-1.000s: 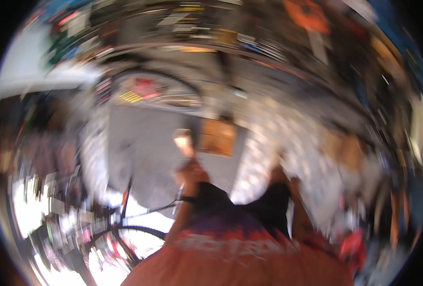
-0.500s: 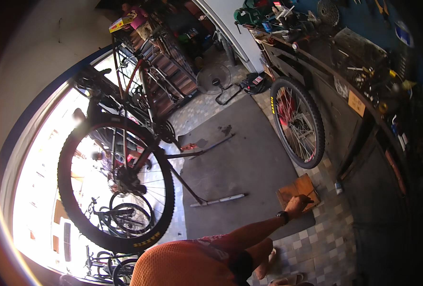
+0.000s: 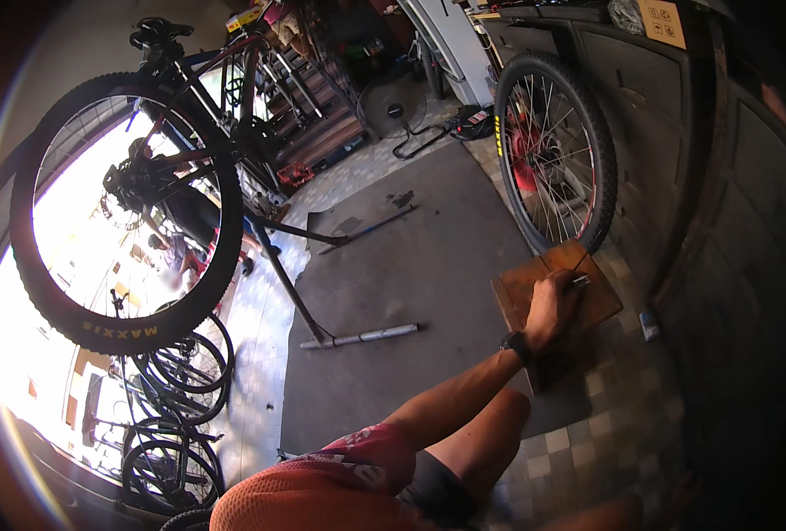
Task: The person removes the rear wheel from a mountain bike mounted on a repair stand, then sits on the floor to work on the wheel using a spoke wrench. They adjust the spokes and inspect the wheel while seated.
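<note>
My left hand [image 3: 552, 307], with a dark watch on its wrist, reaches out to a low wooden stool [image 3: 521, 281]. Its fingers are curled over the middle of the brown top, closed on it. A small bright spot shows by the fingertips; what it is I cannot make out. Under the top, the stool's side is in dark shadow. Just beyond the stool stands a loose bicycle wheel [image 3: 598, 133] with a knobbly tyre. My right hand is out of view.
A bicycle with a big rear wheel [image 3: 225, 257] hangs at the left on a repair stand [image 3: 362, 339]. A grey mat [image 3: 393, 274] covers the tiled floor. A dark workbench [image 3: 632, 66] runs along the right. A fan [image 3: 393, 111] and parked bicycles [image 3: 158, 460] stand farther off.
The view has shifted lower and nearer the stool, and the hanging bicycle now sits farther left and higher. My left hand stays on the stool's top.
</note>
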Demonstrator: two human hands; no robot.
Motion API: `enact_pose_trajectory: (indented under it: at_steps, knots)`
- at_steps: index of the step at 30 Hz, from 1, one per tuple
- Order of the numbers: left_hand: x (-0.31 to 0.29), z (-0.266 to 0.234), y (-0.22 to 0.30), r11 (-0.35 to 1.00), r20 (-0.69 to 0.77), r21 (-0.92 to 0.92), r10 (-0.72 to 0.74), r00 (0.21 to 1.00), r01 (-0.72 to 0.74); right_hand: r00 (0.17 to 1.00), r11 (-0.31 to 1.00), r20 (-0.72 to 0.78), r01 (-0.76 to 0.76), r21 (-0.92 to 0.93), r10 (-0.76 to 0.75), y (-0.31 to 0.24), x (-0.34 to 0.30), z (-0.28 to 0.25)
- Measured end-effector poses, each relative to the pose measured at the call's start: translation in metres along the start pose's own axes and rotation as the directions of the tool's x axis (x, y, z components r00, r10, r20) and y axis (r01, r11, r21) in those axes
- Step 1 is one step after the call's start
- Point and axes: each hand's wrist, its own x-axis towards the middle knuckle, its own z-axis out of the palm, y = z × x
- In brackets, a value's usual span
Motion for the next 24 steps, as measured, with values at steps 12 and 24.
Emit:
enact_pose_trajectory:
  at_steps: [12, 24]
  knots:
    - [-0.003, -0.002, -0.025, 0.734, 0.205, 0.678, -0.231, 0.951, 0.032, 0.986, 0.988, 0.122, -0.095, -0.123, 0.110, 0.002, -0.143, 0.044]
    - [0.006, -0.003, -0.015, 0.918, -0.048, 0.371, 0.168, 0.985, -0.139, 0.694, 0.411, 0.510, -0.716, 0.564, 0.509, -0.132, -0.236, -0.009]
